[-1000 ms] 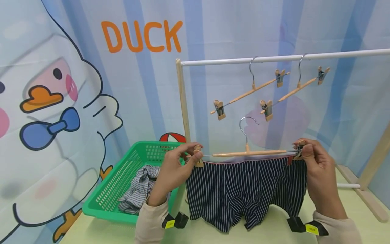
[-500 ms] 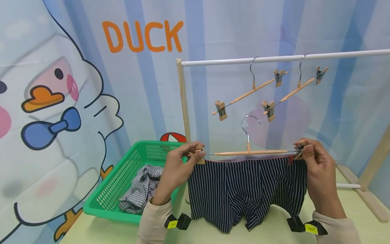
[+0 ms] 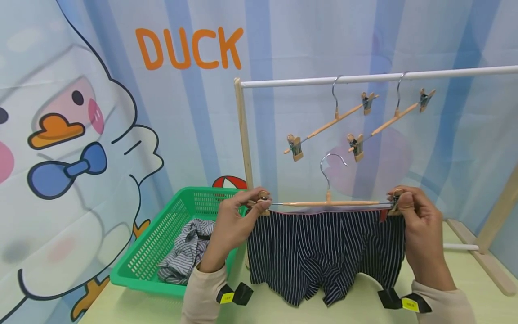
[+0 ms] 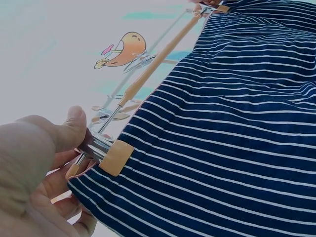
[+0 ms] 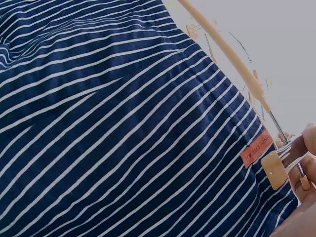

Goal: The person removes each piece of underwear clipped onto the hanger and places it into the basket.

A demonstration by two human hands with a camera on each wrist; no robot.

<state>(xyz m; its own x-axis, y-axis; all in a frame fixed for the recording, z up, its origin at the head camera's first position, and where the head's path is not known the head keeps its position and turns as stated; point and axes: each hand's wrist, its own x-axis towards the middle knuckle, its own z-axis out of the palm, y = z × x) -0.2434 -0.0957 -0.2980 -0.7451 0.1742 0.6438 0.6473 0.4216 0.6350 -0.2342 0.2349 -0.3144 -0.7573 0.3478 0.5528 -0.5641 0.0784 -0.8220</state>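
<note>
Navy underpants (image 3: 323, 252) with white stripes hang from a clip hanger (image 3: 329, 204) above the table. Its metal hook points up. In the left wrist view, a wooden clip (image 4: 116, 158) bites the waistband near one end. My left hand (image 3: 238, 220) pinches that clip between thumb and fingers. At the other end my right hand (image 3: 422, 229) pinches the second clip (image 5: 274, 170), which grips the waistband next to a red label (image 5: 256, 149). The waistband is stretched nearly straight between both clips.
A green basket (image 3: 141, 252) holding a crumpled grey striped garment (image 3: 188, 252) stands on the table at left. Behind the hands, a white rail (image 3: 283, 83) carries two bare clip hangers (image 3: 337, 119). The rack's wooden foot (image 3: 485, 261) lies at right.
The hanger and underpants have shifted very slightly, with the right end moving a little left. Both hands keep their pinch on the clips. The hangers on the rail have swung slightly.
</note>
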